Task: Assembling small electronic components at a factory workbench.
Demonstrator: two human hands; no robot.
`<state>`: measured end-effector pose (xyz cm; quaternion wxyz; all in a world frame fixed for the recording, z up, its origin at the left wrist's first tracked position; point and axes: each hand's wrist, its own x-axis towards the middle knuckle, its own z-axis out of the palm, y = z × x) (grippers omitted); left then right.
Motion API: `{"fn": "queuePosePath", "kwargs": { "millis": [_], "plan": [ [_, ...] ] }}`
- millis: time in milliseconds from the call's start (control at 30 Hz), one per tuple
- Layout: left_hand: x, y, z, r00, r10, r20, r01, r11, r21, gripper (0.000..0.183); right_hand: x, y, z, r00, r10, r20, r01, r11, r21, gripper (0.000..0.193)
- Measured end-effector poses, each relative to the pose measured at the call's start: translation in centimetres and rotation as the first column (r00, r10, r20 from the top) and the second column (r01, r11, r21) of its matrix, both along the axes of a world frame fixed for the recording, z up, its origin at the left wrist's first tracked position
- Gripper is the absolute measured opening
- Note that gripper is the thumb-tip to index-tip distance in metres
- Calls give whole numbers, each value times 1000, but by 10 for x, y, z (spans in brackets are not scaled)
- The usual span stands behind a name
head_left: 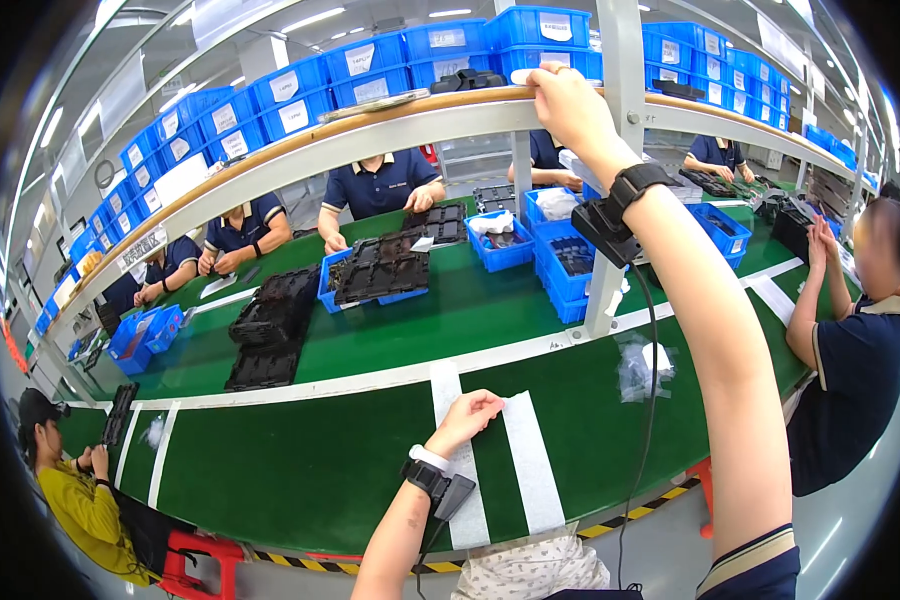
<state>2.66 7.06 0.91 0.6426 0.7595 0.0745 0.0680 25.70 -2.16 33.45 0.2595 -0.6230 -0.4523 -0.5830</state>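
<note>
My right hand (568, 100) is raised to the wooden-topped shelf (370, 108) above the table. Its fingers are closed around a small white piece (520, 76), whose kind I cannot make out. A black device is strapped to that wrist, and a cable hangs from it. Low over the green table (300, 450), near two white strips (535, 470), is my left hand (465, 415). Its fingers are curled together, and anything inside them is hidden. That wrist has a white band and another black strapped device. Just left of my right hand, dark parts (467, 80) lie on the shelf.
Blue bins (370, 75) line the shelf, and a white post (610, 200) holds it up. Across the table are stacked black trays (270, 315) and more bins (565, 265). A clear plastic bag (640, 370) lies at right. Co-workers sit at both sides and opposite.
</note>
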Motion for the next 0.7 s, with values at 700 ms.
{"fn": "queuePosePath", "kwargs": {
  "millis": [700],
  "plan": [
    [-1, -4, 6, 997, 42, -59, -42, 999, 11, 17, -104, -60, -287, 353, 302, -885, -716, 696, -48, 11]
  ]
}}
